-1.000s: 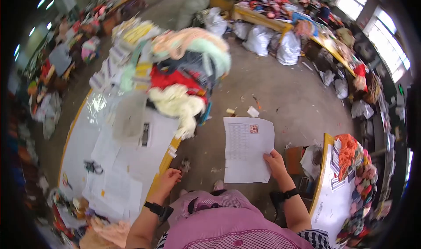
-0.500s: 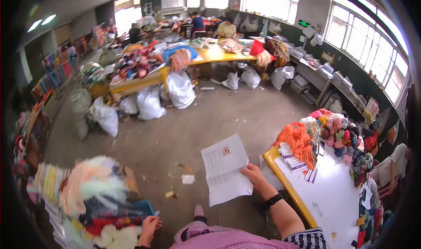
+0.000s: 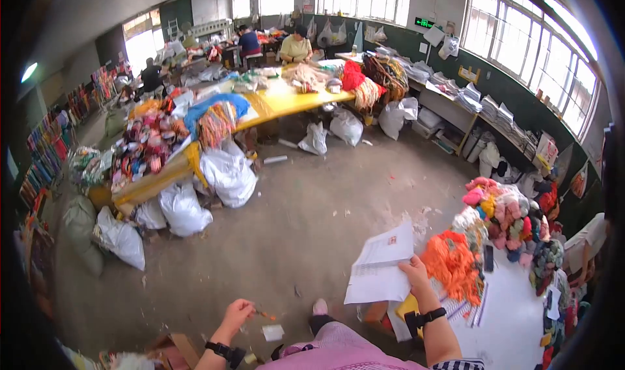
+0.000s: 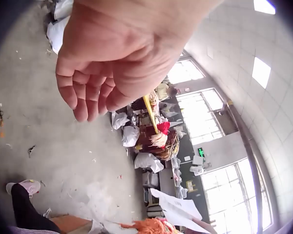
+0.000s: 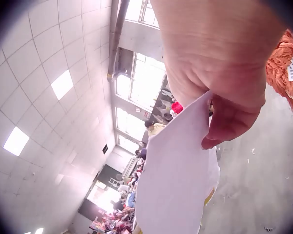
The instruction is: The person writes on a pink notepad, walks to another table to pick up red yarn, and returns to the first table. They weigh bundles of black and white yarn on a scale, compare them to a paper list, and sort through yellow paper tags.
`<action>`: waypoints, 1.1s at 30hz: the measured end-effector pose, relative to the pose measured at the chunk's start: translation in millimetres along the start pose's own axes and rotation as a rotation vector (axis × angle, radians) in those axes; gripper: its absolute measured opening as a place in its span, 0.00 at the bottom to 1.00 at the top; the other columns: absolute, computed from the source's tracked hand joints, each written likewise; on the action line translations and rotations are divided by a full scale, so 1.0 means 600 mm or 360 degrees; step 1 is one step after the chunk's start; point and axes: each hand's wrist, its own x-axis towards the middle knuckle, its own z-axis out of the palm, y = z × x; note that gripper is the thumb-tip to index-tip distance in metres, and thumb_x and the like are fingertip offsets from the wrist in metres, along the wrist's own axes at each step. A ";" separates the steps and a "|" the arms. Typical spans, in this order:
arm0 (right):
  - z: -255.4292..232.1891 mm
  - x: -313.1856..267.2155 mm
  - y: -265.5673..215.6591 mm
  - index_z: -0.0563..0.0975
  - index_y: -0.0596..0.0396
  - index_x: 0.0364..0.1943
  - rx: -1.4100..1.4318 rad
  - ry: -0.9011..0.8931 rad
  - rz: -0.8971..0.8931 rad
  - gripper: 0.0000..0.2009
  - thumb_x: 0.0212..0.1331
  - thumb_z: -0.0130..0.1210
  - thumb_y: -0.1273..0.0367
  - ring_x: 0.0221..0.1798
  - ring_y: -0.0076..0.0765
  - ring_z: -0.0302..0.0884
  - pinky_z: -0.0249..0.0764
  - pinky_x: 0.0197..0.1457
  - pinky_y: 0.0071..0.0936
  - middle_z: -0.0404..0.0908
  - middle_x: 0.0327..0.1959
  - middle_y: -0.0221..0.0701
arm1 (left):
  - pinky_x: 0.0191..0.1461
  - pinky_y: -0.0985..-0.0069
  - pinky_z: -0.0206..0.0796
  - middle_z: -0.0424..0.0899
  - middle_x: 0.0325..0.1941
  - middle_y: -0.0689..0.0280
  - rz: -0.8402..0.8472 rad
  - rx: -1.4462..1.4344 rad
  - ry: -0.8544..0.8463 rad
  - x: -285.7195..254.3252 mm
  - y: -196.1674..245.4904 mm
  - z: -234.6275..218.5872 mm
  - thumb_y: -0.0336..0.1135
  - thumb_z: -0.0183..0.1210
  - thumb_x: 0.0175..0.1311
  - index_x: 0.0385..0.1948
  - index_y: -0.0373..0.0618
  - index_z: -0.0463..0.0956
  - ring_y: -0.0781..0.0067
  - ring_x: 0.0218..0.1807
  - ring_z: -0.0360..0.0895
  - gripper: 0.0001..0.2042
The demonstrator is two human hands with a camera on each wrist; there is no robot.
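Note:
My right hand pinches the edge of a white printed sheet of paper, thumb on one face and fingers behind. The sheet is creased across its middle and carries a small reddish picture near the top. In the right wrist view the paper hangs from the thumb and fingers, its blank side showing. My left hand is held out over the floor with nothing in it. Its fingers hang loosely curled in the left wrist view.
A white-topped table at my right bears orange yarn and a heap of colored skeins. Ahead, a yellow table is piled with yarn; white sacks stand below. People sit at the back. A cardboard box is low left.
My view has swung right and up, away from the table at my left toward the room and the right table. The sheet stays in my right hand, now tilted and nearer the orange yarn.

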 end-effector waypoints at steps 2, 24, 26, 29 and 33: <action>0.020 0.098 -0.028 0.73 0.58 0.54 0.0029 0.0034 -0.0042 0.20 0.55 0.53 0.82 0.43 0.32 0.82 0.78 0.48 0.29 0.82 0.47 0.35 | 0.39 0.78 0.72 0.83 0.36 0.64 -0.0022 0.0052 -0.0012 0.079 0.030 0.000 0.32 0.55 0.67 0.43 0.41 0.77 0.76 0.34 0.79 0.08; 0.219 1.096 -0.267 0.70 0.58 0.58 0.0109 0.0203 -0.0131 0.23 0.55 0.53 0.82 0.49 0.33 0.79 0.77 0.52 0.29 0.79 0.50 0.35 | 0.37 0.76 0.72 0.84 0.30 0.64 0.0035 0.0427 -0.0191 1.121 0.574 0.147 0.35 0.56 0.64 0.38 0.38 0.78 0.75 0.31 0.80 0.09; 0.201 1.170 -0.291 0.70 0.58 0.59 0.0069 0.0235 -0.0136 0.23 0.56 0.53 0.83 0.49 0.33 0.79 0.77 0.52 0.30 0.79 0.51 0.35 | 0.37 0.76 0.72 0.84 0.30 0.63 0.0101 0.0518 -0.0273 1.212 0.640 0.192 0.35 0.56 0.64 0.39 0.39 0.78 0.75 0.31 0.80 0.10; 0.184 1.304 -0.331 0.69 0.58 0.60 0.0097 0.0359 -0.0167 0.23 0.57 0.51 0.83 0.50 0.34 0.79 0.77 0.54 0.30 0.78 0.53 0.35 | 0.38 0.76 0.73 0.84 0.31 0.63 0.0156 0.0617 -0.0369 1.343 0.717 0.268 0.36 0.57 0.64 0.41 0.39 0.78 0.75 0.31 0.80 0.11; 0.175 1.516 -0.388 0.69 0.59 0.60 0.0089 0.0192 -0.0131 0.23 0.58 0.51 0.82 0.50 0.34 0.79 0.77 0.54 0.30 0.78 0.53 0.36 | 0.40 0.75 0.73 0.84 0.35 0.63 0.0139 0.0449 -0.0379 1.488 0.811 0.366 0.36 0.56 0.66 0.42 0.39 0.78 0.75 0.34 0.81 0.11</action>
